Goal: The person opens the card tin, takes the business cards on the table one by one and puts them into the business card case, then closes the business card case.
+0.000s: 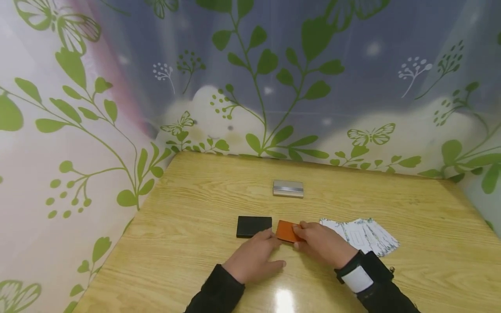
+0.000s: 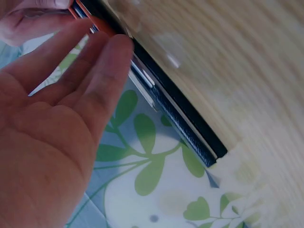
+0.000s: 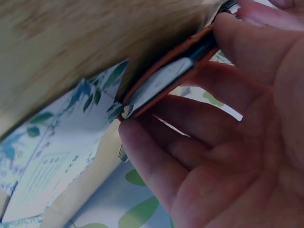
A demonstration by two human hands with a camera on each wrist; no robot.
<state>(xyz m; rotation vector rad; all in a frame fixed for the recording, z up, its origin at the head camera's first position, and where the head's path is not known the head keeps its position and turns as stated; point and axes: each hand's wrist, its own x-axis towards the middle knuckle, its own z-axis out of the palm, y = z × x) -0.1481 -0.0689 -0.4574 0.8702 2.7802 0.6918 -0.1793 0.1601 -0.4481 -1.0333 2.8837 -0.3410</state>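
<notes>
Head view showed the right hand pinching the orange card case on the desk beside the black case, left hand flat-fingered against it; looked stiff, light, slick, best held by its edges.

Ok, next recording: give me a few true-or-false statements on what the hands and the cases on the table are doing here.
1. Both hands touch the orange flat card case. True.
2. The black flat case is stacked on the orange one. False: it lies beside it, on the light wooden table.
3. The silver metal case lies apart, farther back. True.
4. The fanned printed cards lie by the left hand. False: they lie beside the right hand.
</notes>
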